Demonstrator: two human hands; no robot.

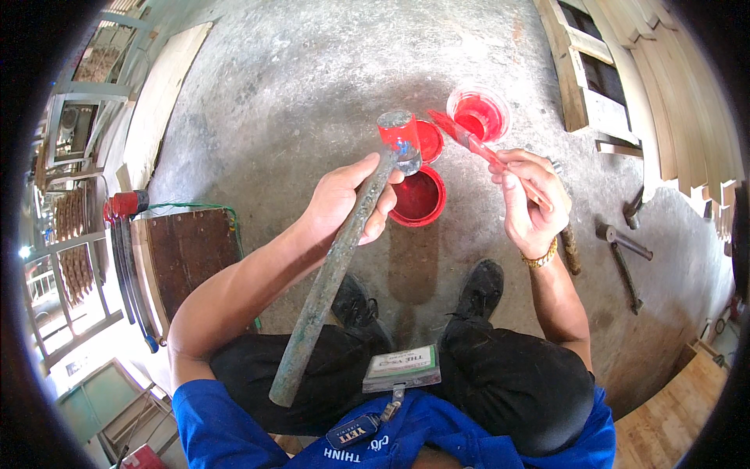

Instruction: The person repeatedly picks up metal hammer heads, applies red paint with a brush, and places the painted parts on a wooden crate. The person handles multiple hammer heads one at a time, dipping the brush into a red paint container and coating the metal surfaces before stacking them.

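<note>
The left forearm [254,277] slanted up and inward from a bent elbow to the left hand [344,199], which was wrapped in a firm grip, its thumb extended and its fingertips curling back into sight on the far side. The right forearm [561,305] rose more steeply, and the right hand [535,199] leaned inward from the wrist, thumb and forefinger closed in a pinch. Both knees were bent, the legs spread apart.
</note>
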